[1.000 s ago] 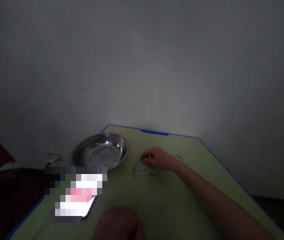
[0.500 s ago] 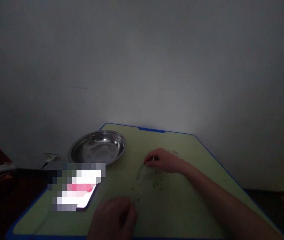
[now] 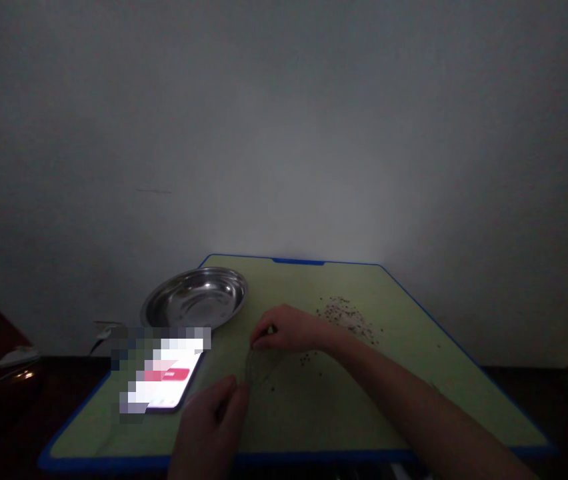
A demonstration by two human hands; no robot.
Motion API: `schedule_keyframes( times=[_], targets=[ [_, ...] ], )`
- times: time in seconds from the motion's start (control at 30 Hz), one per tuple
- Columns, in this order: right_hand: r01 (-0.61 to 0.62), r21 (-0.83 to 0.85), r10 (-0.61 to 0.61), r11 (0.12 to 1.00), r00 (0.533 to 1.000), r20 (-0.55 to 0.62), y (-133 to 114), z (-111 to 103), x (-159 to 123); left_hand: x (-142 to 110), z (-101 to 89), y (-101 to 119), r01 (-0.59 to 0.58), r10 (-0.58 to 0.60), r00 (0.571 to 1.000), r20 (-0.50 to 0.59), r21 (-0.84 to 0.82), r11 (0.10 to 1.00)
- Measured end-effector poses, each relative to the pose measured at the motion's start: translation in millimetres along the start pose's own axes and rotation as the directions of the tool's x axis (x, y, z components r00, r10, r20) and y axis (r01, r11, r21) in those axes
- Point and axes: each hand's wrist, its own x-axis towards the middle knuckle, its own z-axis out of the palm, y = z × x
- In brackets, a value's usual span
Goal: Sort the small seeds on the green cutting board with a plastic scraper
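Observation:
In dim light my right hand [image 3: 287, 331] rests on a green table [image 3: 314, 407] with a blue rim. Its fingers are pinched together on a small thin object, perhaps a clear flat piece [image 3: 259, 365] that lies under and in front of them; I cannot make it out. My left hand [image 3: 211, 417] sits at the near edge, fingers curled, its fingertips close to that same piece. Small dark grains [image 3: 349, 315] lie scattered to the right of my right hand, and a few more lie by my wrist.
A shiny metal bowl [image 3: 195, 300] stands at the table's far left. A lit phone [image 3: 167, 379] lies flat in front of the bowl, near my left hand. A grey wall rises behind the table. Cables lie on the dark floor at left.
My right hand has drawn left and nearer with the thin piece, leaving the scattered grains exposed behind it. My left hand has come up toward it.

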Motion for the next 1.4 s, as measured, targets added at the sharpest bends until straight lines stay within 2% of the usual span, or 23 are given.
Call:
schedule_keyframes(
  times=[0.1,0.17,0.3,0.43,0.7,1.07,1.23,1.4],
  targets=[
    [0.003,0.026,-0.005,1.000,0.998,0.066,2,-4,-17,1,1.5,1,-0.002,0.002,1.000,0.016,0.004,1.000],
    [-0.003,0.037,0.001,0.999,0.998,0.065,5,-10,-27,2,2.2,2,-0.007,0.007,0.999,0.031,0.010,1.000],
    [-0.088,0.037,0.091,0.995,0.992,-0.083,15,-26,-38,4,1.7,5,-0.019,0.017,0.998,0.058,0.030,0.999],
    [-0.233,-0.011,0.225,0.972,0.946,-0.232,26,-33,-38,6,0.0,10,-0.039,0.035,0.997,0.067,0.053,0.998],
    [-0.342,-0.041,0.307,0.939,0.885,-0.349,35,-19,-41,6,-0.2,21,-0.049,0.045,0.998,0.038,0.105,0.993],
    [-0.389,-0.030,0.331,0.921,0.819,-0.469,42,-24,-40,5,1.0,20,-0.091,0.080,0.994,0.068,0.179,0.980],
    [-0.404,-0.032,0.343,0.914,0.812,-0.472,46,-16,-37,4,0.8,23,-0.114,0.093,0.991,0.095,0.237,0.965],
    [-0.382,-0.035,0.335,0.924,0.848,-0.410,44,-15,-41,10,-4.3,31,-0.200,0.164,0.974,0.153,0.263,0.944]
  ],
)
